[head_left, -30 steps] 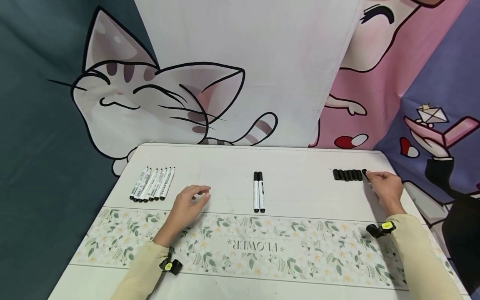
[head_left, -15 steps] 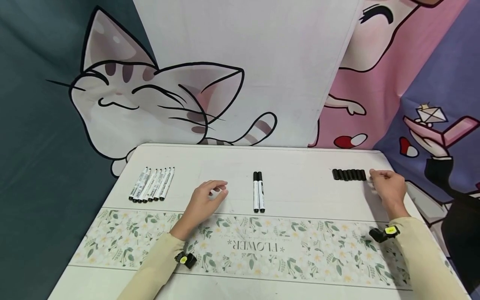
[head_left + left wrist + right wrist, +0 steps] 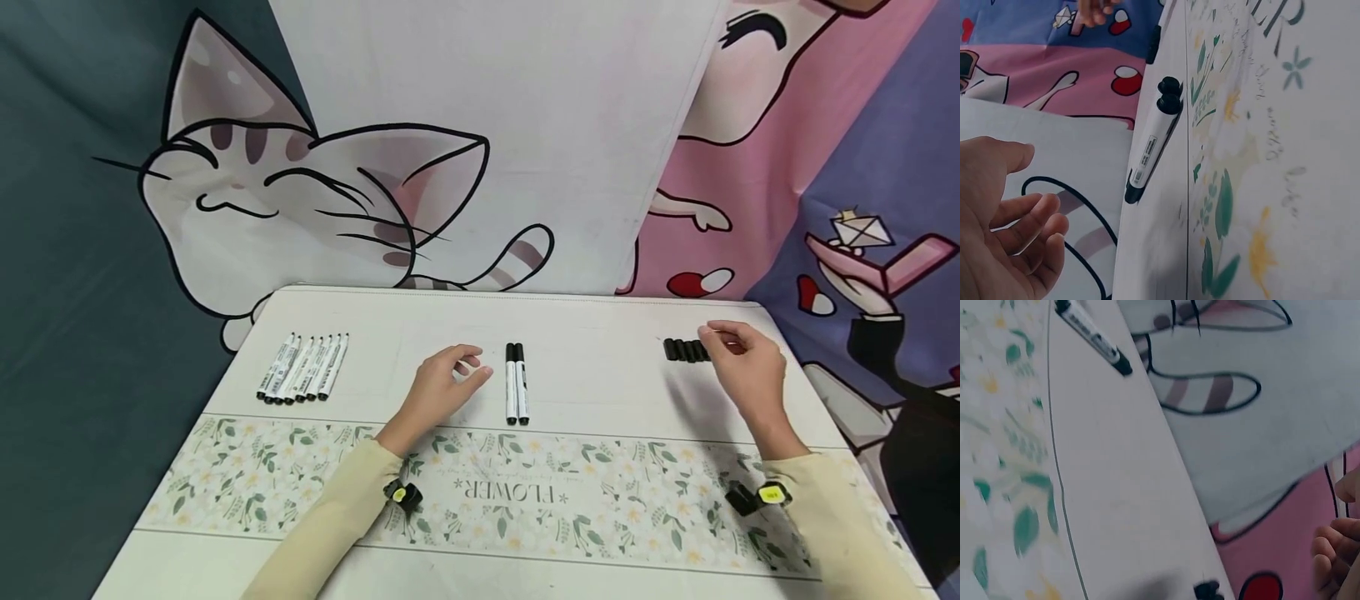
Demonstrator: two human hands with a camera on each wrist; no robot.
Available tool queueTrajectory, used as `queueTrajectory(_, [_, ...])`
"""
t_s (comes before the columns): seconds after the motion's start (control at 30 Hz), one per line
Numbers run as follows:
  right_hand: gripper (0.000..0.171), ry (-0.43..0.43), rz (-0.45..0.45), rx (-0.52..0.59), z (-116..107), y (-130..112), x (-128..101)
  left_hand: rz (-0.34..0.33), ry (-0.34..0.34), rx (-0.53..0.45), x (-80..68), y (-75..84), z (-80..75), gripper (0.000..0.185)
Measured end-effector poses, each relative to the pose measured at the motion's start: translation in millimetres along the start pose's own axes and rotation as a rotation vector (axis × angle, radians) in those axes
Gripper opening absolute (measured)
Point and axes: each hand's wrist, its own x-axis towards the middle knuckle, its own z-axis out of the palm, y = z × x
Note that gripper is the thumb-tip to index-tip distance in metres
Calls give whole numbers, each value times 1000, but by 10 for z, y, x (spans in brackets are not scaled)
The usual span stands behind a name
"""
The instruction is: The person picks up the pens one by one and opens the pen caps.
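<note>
The left hand (image 3: 442, 385) has slid right, its grip loose and empty just beside the two capped markers (image 3: 516, 383) on the table (image 3: 600, 392), while the right hand (image 3: 742, 367) shifts left over the row of black caps (image 3: 684, 350), grip unclear.

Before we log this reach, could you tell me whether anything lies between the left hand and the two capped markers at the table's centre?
Nothing visible does. The left hand hovers open just left of the two capped markers, with only bare table between them.
</note>
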Motion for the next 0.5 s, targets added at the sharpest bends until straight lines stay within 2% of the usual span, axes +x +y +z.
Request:
queueTrajectory(0.23, [29, -56, -218, 115, 99, -345, -297, -32, -50, 20, 100, 23, 126, 48])
queueTrajectory(0.5, [32, -176, -380, 183, 241, -598, -586, -92, -114, 26, 101, -9, 336, 55])
